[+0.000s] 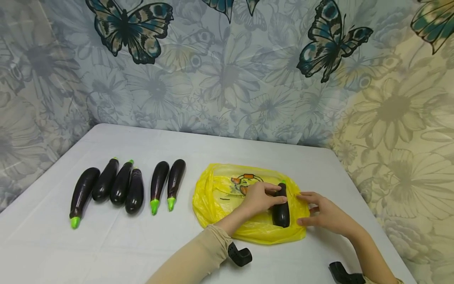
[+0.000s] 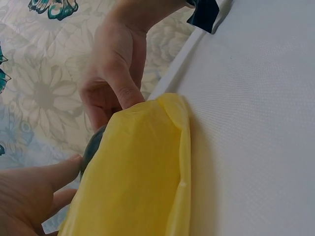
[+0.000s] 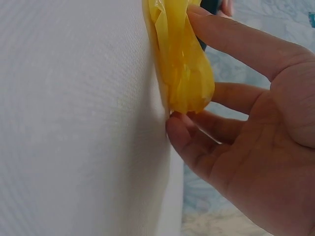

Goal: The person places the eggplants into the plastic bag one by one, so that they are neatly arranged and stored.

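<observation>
In the head view, my left hand (image 1: pixel 260 198) grips a dark eggplant (image 1: pixel 281 213) with a green tip, thumb and fingers on its sides. The eggplant lies at the right end of a yellow plastic bag (image 1: pixel 220 185), within its raised rim. My right hand (image 1: pixel 328 215) holds the bag's right edge, thumb and fingers spread along it. The right wrist view shows these fingers (image 3: pixel 229 98) curled about the end of the bag (image 3: pixel 189 78). In the left wrist view the bag's side (image 2: pixel 142 162) hides most of the eggplant (image 2: pixel 93 147).
Left of the bag, two eggplants (image 1: pixel 159 181) lie side by side with green ends toward me. Farther left is a group of several more eggplants (image 1: pixel 106 181). All rest on a white-covered table (image 1: pixel 117 248), against a wall (image 1: pixel 227 94) with butterflies and flowers.
</observation>
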